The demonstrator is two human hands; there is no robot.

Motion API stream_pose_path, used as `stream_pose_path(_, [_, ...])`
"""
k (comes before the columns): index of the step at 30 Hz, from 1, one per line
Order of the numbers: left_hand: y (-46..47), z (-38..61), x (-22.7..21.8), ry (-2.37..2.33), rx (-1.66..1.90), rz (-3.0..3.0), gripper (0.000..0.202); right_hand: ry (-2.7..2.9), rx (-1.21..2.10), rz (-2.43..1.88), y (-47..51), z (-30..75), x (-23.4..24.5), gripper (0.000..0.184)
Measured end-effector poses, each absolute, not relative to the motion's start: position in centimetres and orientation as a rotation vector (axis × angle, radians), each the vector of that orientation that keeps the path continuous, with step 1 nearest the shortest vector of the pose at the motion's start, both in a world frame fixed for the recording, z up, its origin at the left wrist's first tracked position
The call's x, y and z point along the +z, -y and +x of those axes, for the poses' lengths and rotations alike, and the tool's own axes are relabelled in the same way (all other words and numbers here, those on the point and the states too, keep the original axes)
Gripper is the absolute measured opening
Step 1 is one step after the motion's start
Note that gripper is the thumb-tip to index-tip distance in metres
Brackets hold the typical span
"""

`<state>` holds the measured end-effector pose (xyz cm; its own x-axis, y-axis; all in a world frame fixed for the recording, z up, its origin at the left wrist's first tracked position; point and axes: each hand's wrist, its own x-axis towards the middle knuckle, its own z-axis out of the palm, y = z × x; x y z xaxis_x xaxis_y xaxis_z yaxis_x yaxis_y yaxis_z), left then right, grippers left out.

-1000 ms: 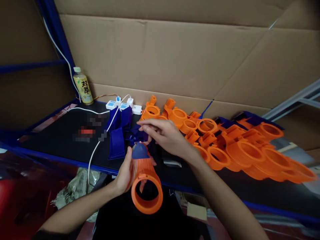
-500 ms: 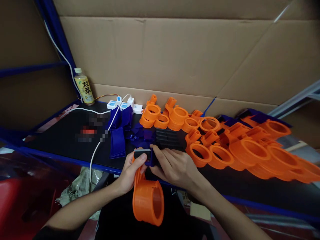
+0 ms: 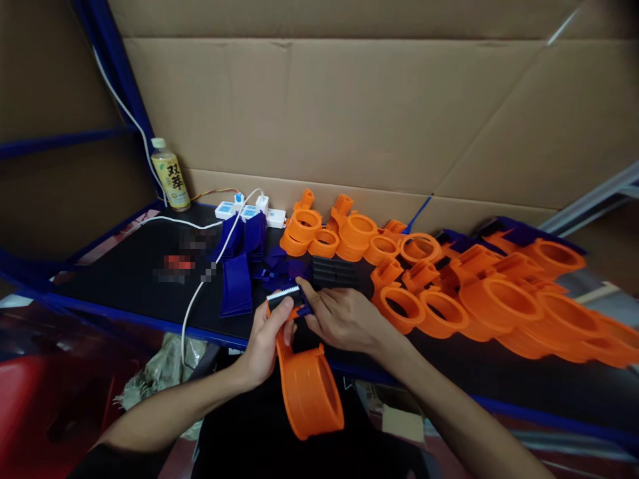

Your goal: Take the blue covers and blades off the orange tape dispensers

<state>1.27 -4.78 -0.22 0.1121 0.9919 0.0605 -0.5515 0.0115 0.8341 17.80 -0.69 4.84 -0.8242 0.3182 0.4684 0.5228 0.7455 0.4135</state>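
Note:
My left hand (image 3: 264, 339) is wrapped round the neck of an orange plastic tape-dispenser body (image 3: 309, 389), whose round ring hangs toward me below the table edge. My right hand (image 3: 344, 316) pinches a small dark blue piece with a toothed metal blade (image 3: 284, 295) against the top end of that orange body. Both hands sit just over the front edge of the black table (image 3: 124, 279).
A heap of orange ring-shaped parts (image 3: 449, 286) covers the table's right half. Stacks of dark blue parts (image 3: 234, 283) and a black ribbed block (image 3: 334, 271) lie behind my hands. A white power strip (image 3: 247, 211) with cables and a drink bottle (image 3: 170, 174) stand at the back left, before a cardboard wall.
My right hand came back from the blue parts with a small piece and pressed it onto the top of the orange body. The orange body has turned, its ring now tilted sideways.

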Motion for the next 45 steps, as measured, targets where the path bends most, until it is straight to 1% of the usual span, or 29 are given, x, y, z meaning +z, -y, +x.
stream_pose_path(6, [4.8, 1.4, -0.3, -0.726, 1.391, 0.763, 0.043, 2.467, -0.823, -0.709, 0.7, 17.1, 4.4, 0.046])
stream_pose_path(10, [4.7, 1.5, -0.3, -0.725, 1.387, 0.757, 0.045, 2.514, -0.675, -0.684, 0.4, 17.0, 4.4, 0.046])
stream_pose_path(13, [4.7, 1.5, -0.4, -0.726, 1.386, 0.732, 0.045, 2.557, -0.566, -0.666, 0.1, 17.1, 4.4, 0.049])
stream_pose_path(18, [4.8, 1.5, -0.7, -0.764, 1.425, 0.736, 0.039, 2.541, -0.671, -0.709, 0.2, 17.1, 4.3, 0.053])
stream_pose_path(22, [4.8, 1.7, -0.5, -0.773, 1.408, 0.710, 0.042, 2.615, -0.579, -0.705, 0.0, 17.4, 4.8, 0.051])
stream_pose_path(25, [4.8, 1.8, -0.2, -0.767, 1.394, 0.677, 0.043, 2.667, -0.569, -0.733, -0.1, 17.5, 5.4, 0.049])
stream_pose_path(28, [4.9, 1.7, -0.1, -0.766, 1.395, 0.669, 0.043, 2.692, -0.641, -0.738, 0.2, 17.5, 5.7, 0.045])
stream_pose_path(33, [5.1, 1.7, -0.3, -0.771, 1.410, 0.696, 0.041, 2.646, -0.924, -0.721, 1.1, 17.3, 5.6, 0.043])
stream_pose_path(36, [5.0, 1.7, -0.3, -0.783, 1.416, 0.706, 0.042, 2.676, -0.991, -0.756, 1.3, 17.2, 5.9, 0.043])
stream_pose_path(38, [4.9, 1.6, -0.2, -0.788, 1.419, 0.711, 0.043, 2.742, -0.946, -0.739, 1.2, 17.4, 6.5, 0.041])
stream_pose_path(42, [4.6, 1.3, 0.0, -0.762, 1.424, 0.663, 0.044, 2.787, -0.742, -0.734, 0.5, 18.5, 8.4, 0.039])
stream_pose_path(45, [4.6, 1.0, 0.2, -0.727, 1.408, 0.691, 0.044, 2.717, -0.667, -0.904, -0.6, 19.1, 9.7, 0.035])
